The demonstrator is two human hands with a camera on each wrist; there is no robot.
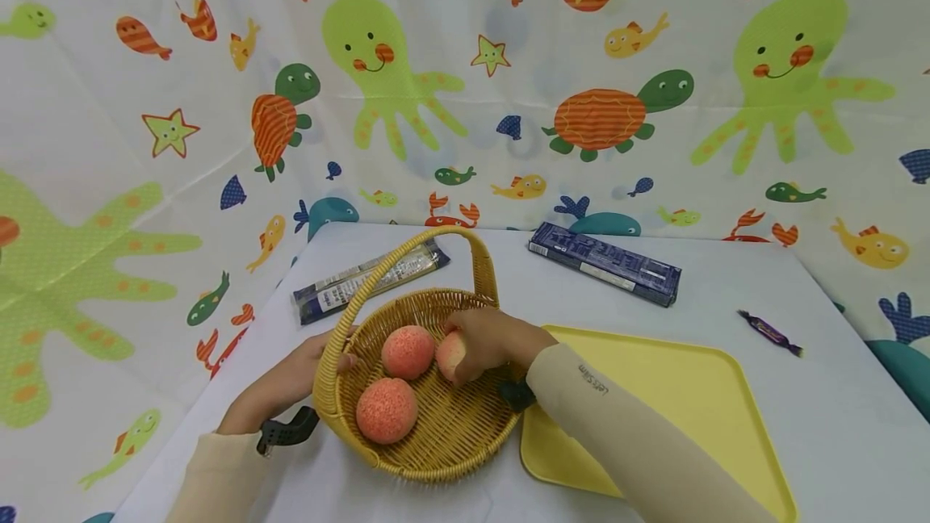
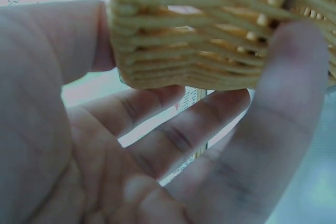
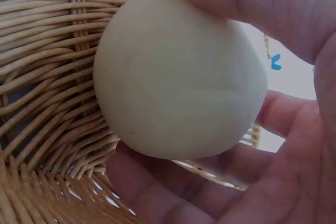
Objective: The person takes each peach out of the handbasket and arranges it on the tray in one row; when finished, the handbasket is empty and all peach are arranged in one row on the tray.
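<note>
A yellow wicker basket (image 1: 443, 470) with a tall arched handle stands near the front of the table, tilted slightly. Inside it, two pinkish-red, speckled peaches (image 1: 408, 352) lie on the left side. My right hand (image 1: 483, 341) reaches into the basket and grips a third, paler peach (image 1: 450, 353). The right wrist view shows this peach (image 3: 178, 77) with a smooth cream side, held between thumb and fingers close to the woven wall. On the basket's left side, my left hand (image 1: 308, 370) holds the rim; its fingers (image 2: 194, 119) show against the weave in the left wrist view.
A yellow tray (image 1: 668, 378) lies right of the basket, partly under my right forearm. Behind the basket are long, shiny packets (image 1: 378, 281). A dark blue box (image 1: 605, 263) lies at the back, and a purple-wrapped candy (image 1: 770, 332) at the right. A patterned curtain hangs behind.
</note>
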